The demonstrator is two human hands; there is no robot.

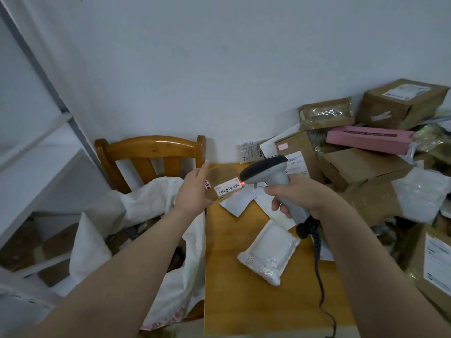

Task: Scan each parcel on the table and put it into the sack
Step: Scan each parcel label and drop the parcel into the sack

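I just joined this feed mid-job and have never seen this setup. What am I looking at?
No machine here: a person works bare-handed, and the one picture comes from a camera on their head, looking forward and down. The left hand holds a small labelled parcel; the right hand grips a corded scanner whose red light shows on its label. On the wooden table lie a white padded parcel and, at right, a pile of boxes. The white sack sits open on a chair at left.
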